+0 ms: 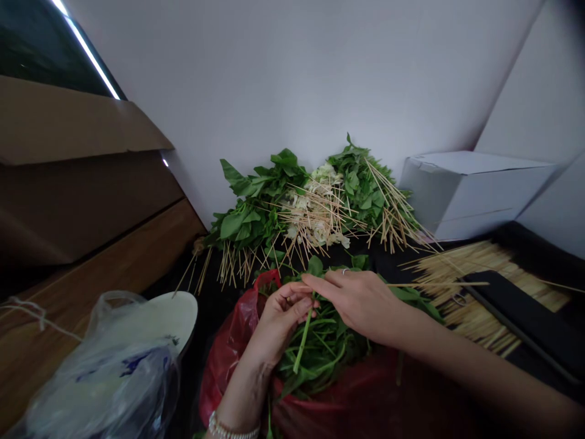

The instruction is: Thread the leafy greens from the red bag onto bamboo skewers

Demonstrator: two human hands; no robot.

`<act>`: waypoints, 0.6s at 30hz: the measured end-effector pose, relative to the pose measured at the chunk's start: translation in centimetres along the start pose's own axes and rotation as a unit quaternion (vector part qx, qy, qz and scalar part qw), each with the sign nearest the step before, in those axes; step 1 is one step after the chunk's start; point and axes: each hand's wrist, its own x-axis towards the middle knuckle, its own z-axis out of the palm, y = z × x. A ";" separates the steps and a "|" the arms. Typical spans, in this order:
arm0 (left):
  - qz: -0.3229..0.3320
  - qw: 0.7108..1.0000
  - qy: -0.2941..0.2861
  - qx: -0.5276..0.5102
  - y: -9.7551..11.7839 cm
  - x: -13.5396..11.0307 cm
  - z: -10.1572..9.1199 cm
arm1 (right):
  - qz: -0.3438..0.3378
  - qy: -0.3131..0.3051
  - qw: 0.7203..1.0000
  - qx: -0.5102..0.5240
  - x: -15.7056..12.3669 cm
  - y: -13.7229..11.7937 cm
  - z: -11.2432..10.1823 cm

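Note:
My left hand (286, 314) is closed, pinching a leafy green stem (301, 344) whose cut end points down toward me. Its fingertips meet those of my right hand (356, 299), which is closed with a ring on one finger. From behind the right hand a thin wooden skewer (439, 284) sticks out to the right; the grip on it is mostly hidden by the palm. Both hands are above a red plastic bag (228, 353) filled with loose leafy greens (336, 363).
Skewered greens (247, 213) and pale skewered leaves (315, 213) lie piled against the wall. Bare skewers (475, 268) lie right, under a dark phone-like slab (516, 317). A white box (479, 195), cardboard box (77, 201), pale bowl (185, 311) and clear plastic bag (109, 378) surround them.

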 end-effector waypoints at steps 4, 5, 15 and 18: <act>-0.022 0.999 0.012 -0.027 0.3 0.1 -0.1 | 0.042 -0.024 0.999 0.024 0.1 0.7 0.5; -0.018 0.999 0.019 -0.040 0.5 0.2 -0.1 | 0.062 -0.021 0.997 0.030 0.2 1.0 0.6; 0.066 0.988 0.112 -0.079 0.4 0.7 -0.3 | 0.130 -0.059 0.986 0.089 0.5 0.9 0.5; 0.085 0.986 0.130 -0.068 0.4 0.8 -0.3 | 0.120 -0.058 0.987 0.095 0.3 0.8 0.4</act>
